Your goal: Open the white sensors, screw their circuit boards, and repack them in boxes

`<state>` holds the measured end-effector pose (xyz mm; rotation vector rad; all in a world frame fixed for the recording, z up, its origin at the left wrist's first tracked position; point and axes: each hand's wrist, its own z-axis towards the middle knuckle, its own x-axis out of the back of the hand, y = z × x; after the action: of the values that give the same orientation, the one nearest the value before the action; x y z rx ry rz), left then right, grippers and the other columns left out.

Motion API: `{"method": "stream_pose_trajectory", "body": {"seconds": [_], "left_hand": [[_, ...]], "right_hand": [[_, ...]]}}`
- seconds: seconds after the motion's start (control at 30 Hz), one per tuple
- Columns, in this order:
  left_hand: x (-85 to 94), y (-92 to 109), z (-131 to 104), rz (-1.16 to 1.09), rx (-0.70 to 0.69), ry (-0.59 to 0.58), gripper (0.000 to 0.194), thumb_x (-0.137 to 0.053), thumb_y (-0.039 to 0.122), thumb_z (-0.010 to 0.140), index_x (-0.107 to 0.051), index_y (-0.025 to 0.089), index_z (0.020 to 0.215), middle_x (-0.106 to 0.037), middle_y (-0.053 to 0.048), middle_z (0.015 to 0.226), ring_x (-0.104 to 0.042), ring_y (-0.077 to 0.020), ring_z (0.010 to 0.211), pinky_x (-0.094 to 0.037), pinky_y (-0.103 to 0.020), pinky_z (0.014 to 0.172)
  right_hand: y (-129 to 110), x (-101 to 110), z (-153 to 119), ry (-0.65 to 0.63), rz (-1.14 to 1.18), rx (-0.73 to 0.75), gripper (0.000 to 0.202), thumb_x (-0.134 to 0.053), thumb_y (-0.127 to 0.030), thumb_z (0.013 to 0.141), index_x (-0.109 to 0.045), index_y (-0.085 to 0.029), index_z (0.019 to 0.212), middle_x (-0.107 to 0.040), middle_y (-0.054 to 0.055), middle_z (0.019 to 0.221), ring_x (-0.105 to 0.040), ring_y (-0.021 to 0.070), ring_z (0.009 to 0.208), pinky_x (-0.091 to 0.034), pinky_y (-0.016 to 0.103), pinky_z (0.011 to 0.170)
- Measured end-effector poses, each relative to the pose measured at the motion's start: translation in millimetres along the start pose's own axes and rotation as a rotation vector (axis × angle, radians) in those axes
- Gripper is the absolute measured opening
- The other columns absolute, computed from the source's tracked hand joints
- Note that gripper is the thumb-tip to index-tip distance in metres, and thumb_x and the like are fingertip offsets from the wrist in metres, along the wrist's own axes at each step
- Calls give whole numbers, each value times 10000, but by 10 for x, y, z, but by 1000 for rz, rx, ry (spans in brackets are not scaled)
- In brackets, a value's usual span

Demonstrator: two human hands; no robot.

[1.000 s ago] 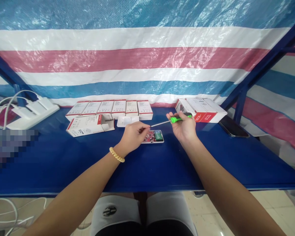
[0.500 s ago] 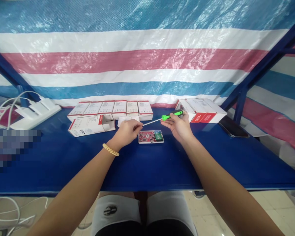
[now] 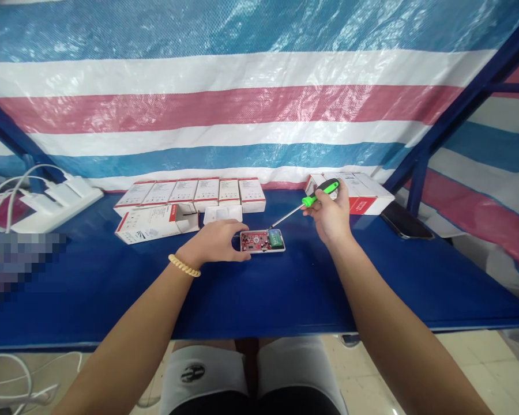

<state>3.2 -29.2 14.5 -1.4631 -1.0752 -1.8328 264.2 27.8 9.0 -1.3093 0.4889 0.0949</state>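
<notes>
A small white-cased device with a red circuit board (image 3: pixel 255 241) and a green part at its right end lies on the blue table (image 3: pixel 259 300). My left hand (image 3: pixel 218 241) grips its left end between thumb and fingers. In my right hand (image 3: pixel 331 212) is a screwdriver (image 3: pixel 311 200) with a green and black handle, slanting down to the left. Its tip is at the board's upper edge, near the green part; whether it touches a screw is too small to tell. Just behind the device lies a white cover (image 3: pixel 222 214).
A row of white and red boxes (image 3: pixel 185 191) stands at the back, with an open box (image 3: pixel 155 223) before it. More boxes (image 3: pixel 365 193) and a black phone (image 3: pixel 406 222) are at the right. A white power strip (image 3: pixel 60 204) with plugs is at the left.
My left hand has left the screwdriver's shaft and taken hold of the device's left end. My right hand has moved slightly right, and the screwdriver's tip has come down to the board.
</notes>
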Motion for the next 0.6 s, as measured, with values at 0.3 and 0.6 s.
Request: {"method": "stream_pose_trajectory", "body": {"seconds": [0.3, 0.6], "left_hand": [[-166, 138, 78, -91, -137, -21, 583, -711, 426, 777, -602, 163, 1286, -679, -103, 1217, -647, -270, 1076, -493, -373, 931], [-277, 250, 132, -383, -299, -121, 551, -759, 265, 741, -614, 184, 1267, -685, -66, 1207, -584, -228, 1051, -467, -364, 946]], "right_hand": [[107, 27, -56, -113, -140, 375, 824, -656, -462, 827, -159, -393, 1482, -628, -11, 880, -640, 149, 602, -562, 322, 518], [9, -48, -238, -271, -241, 400, 782, -598, -520, 868, -183, -454, 1528, -657, 43, 1141, -661, 175, 755, -598, 330, 574]]}}
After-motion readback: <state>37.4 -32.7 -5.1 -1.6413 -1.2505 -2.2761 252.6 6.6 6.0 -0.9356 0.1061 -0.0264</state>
